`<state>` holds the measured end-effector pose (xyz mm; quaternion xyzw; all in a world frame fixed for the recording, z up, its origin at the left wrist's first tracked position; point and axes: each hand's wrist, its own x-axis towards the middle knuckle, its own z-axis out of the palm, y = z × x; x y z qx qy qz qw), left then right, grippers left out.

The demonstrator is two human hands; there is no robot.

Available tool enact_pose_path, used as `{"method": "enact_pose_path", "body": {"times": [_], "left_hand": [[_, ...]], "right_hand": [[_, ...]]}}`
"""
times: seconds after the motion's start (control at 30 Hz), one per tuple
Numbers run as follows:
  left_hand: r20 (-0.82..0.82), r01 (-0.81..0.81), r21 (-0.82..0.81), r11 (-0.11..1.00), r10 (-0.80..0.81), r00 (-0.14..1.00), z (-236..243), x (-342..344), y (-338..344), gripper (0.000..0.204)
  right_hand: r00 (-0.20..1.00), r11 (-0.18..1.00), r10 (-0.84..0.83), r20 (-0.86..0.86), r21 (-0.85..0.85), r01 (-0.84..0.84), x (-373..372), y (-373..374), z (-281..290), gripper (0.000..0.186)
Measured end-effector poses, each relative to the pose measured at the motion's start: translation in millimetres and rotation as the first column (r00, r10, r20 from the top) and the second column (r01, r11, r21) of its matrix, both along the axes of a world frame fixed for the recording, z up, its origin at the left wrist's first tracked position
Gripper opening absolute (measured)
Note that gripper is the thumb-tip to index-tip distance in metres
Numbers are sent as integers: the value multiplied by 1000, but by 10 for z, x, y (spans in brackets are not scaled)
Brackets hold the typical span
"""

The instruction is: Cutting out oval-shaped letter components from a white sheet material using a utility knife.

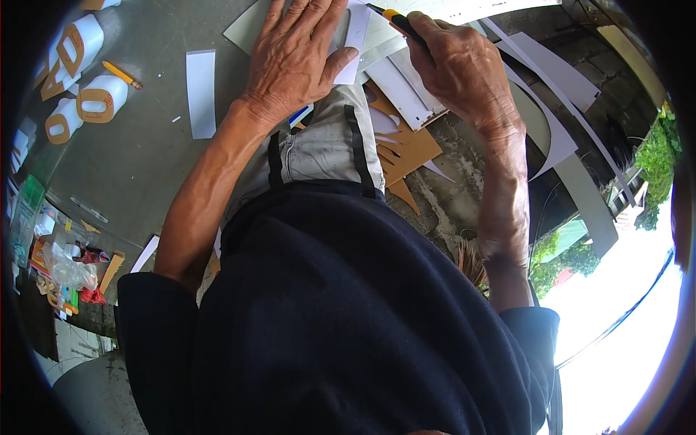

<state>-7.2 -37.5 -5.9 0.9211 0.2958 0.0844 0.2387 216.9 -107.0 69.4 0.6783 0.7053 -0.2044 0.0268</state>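
My left hand (296, 61) lies flat at the top of the view, fingers stretched out and thumb apart, pressing on pale sheet material. Beside its thumb a narrow white strip (354, 43) runs up over a larger white sheet (442, 12). In my right hand (467, 72) is a cutter knife (398, 21) with a yellow and black body, gripped in closed fingers and pointing up and left towards the strip. Its tip lies near the strip's top end; whether it touches the sheet I cannot tell. My left fingertips are cut off by the frame's upper edge.
On the grey table (152, 174) at left stand several letter-shaped pieces (94, 101) with brown faces and white sides, a yellow pencil (122, 75) and a white strip (201, 94). Clutter with plastic bags (69, 264) sits lower left. Brown board offcuts (409, 156) and white offcuts (558, 72) lie at right.
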Motion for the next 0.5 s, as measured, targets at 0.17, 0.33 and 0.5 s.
{"method": "enact_pose_path", "body": {"times": [0.17, 0.33, 0.5], "left_hand": [[12, 119, -63, 991, -118, 993, 53, -69, 165, 94], [10, 138, -139, 981, -138, 990, 72, -101, 254, 112], [16, 125, -140, 982, -124, 992, 15, -103, 247, 112]], "right_hand": [[985, 986, 154, -80, -60, -159, 16, 295, 184, 12], [997, 942, 6, -71, -335, -29, -102, 359, 263, 12], [999, 997, 14, -29, -76, -17, -124, 83, -29, 15]]}}
